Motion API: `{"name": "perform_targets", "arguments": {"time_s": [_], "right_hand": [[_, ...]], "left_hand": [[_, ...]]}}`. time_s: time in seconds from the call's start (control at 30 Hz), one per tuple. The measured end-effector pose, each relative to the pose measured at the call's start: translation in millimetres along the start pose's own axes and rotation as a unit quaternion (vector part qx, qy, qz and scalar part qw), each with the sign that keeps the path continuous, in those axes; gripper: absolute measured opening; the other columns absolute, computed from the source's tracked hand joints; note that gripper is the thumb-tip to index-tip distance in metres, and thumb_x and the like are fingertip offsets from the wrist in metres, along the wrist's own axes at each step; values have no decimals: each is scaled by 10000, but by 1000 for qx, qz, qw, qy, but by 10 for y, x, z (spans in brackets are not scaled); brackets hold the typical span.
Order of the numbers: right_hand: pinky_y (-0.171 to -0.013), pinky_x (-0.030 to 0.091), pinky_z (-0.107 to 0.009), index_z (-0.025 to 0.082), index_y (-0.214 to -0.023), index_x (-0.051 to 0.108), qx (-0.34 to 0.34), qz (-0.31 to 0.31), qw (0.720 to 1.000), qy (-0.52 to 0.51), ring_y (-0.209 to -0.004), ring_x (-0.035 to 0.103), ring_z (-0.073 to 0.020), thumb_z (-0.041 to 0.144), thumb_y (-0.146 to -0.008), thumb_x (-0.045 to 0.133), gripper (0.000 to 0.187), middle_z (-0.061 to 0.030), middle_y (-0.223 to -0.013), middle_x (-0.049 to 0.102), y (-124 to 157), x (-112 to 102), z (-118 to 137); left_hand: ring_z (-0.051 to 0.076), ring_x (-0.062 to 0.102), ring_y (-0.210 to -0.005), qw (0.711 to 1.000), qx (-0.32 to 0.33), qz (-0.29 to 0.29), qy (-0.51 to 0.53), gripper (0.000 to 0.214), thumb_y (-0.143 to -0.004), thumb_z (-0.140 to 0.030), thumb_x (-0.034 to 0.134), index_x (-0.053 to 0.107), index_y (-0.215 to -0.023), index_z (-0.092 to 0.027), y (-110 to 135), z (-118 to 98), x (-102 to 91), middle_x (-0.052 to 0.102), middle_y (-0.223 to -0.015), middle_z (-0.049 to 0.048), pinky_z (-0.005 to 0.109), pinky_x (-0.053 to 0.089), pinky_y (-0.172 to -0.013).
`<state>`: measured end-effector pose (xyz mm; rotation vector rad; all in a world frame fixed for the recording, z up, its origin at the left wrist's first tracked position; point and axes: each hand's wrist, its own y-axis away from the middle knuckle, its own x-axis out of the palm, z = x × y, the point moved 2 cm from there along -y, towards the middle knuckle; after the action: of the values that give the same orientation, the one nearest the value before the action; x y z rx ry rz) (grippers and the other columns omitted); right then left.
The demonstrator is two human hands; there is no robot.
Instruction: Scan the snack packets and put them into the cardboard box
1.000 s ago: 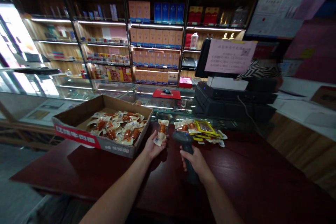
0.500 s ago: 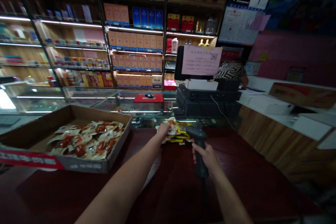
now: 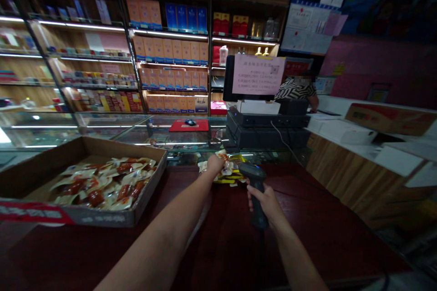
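Observation:
My left hand (image 3: 215, 164) reaches forward over the dark red counter (image 3: 324, 236) and rests on a small pile of snack packets (image 3: 229, 171). Its fingers curl over one packet there; whether they still grip it is unclear. My right hand (image 3: 265, 199) is wrapped round the grip of a black handheld barcode scanner (image 3: 255, 187), whose head sits just right of the pile. A cardboard box (image 3: 41, 163) with several more orange-and-white snack packets (image 3: 102, 182) lies at the left.
Behind the pile stands a black cash register with a screen and a pink notice (image 3: 258, 75). A person in a striped top (image 3: 295, 91) is behind it. Glass display cases (image 3: 153, 134) and shelves of boxed goods (image 3: 170, 50) fill the back. A wooden counter (image 3: 358, 173) runs along the right.
My left hand carried the single packet from near the box forward onto the pile. The scanner hand shifted slightly right. The camera view swung rightward.

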<state>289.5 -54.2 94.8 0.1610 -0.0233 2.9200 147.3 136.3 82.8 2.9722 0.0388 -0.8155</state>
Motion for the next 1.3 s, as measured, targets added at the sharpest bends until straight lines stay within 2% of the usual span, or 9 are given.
{"name": "perform_targets", "arguments": {"time_s": [0.17, 0.3, 0.5, 0.6, 0.7, 0.83, 1.1, 1.2, 1.3], "right_hand": [[-341, 431, -220, 153, -895, 548, 15, 16, 1000, 7, -361, 504, -103, 380, -630, 694, 378, 58, -505, 552, -4, 172, -53], [-348, 436, -226, 154, -891, 541, 28, 61, 998, 11, -371, 512, -108, 389, -622, 704, 392, 57, -511, 555, 19, 452, -146], [-340, 413, -217, 150, -919, 545, 54, 125, 991, -1, -363, 499, -104, 402, -610, 709, 431, 65, -500, 539, 128, 1031, -332], [-344, 420, -224, 148, -922, 540, 57, 161, 985, 7, -362, 498, -106, 412, -616, 703, 436, 62, -507, 544, 173, 1276, -416], [-344, 427, -234, 150, -930, 537, 58, 190, 980, 19, -369, 508, -116, 421, -620, 695, 441, 62, -508, 544, 197, 1453, -494], [-342, 427, -230, 149, -932, 532, 57, 206, 976, 31, -366, 508, -113, 416, -635, 676, 425, 66, -501, 538, 220, 1594, -566], [-341, 425, -225, 149, -932, 524, 61, 208, 975, 50, -363, 510, -112, 433, -631, 665, 438, 67, -495, 537, 262, 1667, -631], [-341, 425, -231, 147, -931, 533, 68, 203, 975, 59, -364, 516, -119, 441, -618, 668, 451, 64, -497, 538, 277, 1670, -635], [-341, 421, -228, 145, -933, 535, 69, 198, 976, 58, -365, 515, -118, 441, -608, 672, 460, 65, -495, 537, 288, 1667, -620]], "left_hand": [[267, 635, -893, 996, 5, -66, -62, 203, -718, -317, 628, 652, -773, -123, 187, 169, -288, 685, -855, 171, 278, 422, -702], [191, 629, -771, 990, 50, -108, -78, 185, -748, -313, 606, 646, -748, -132, 420, 364, -720, 681, -787, 102, 251, 422, -676], [198, 618, -842, 957, 76, -197, -197, 231, -759, -351, 588, 659, -816, -139, 698, 713, -1816, 681, -862, 98, 265, 435, -743], [244, 621, -925, 929, 4, -231, -290, 302, -773, -363, 551, 664, -915, -121, 781, 950, -2409, 678, -957, 147, 292, 449, -770], [291, 616, -982, 901, -95, -190, -377, 341, -753, -345, 559, 671, -964, -101, 842, 1230, -2797, 660, -1042, 201, 326, 460, -792], [325, 612, -1001, 895, -158, -130, -397, 389, -674, -318, 624, 675, -986, -93, 908, 1481, -2920, 639, -1090, 236, 356, 476, -784], [339, 622, -965, 898, -142, -126, -396, 409, -594, -347, 662, 668, -935, -121, 975, 1499, -2830, 649, -1072, 218, 378, 479, -757], [332, 624, -954, 908, -118, -157, -369, 375, -620, -356, 653, 640, -914, -124, 961, 1509, -2824, 654, -1038, 213, 364, 471, -755], [317, 619, -962, 916, -74, -233, -317, 461, -647, -425, 652, 569, -988, -127, 936, 1487, -2830, 646, -1024, 207, 350, 458, -763]]}}
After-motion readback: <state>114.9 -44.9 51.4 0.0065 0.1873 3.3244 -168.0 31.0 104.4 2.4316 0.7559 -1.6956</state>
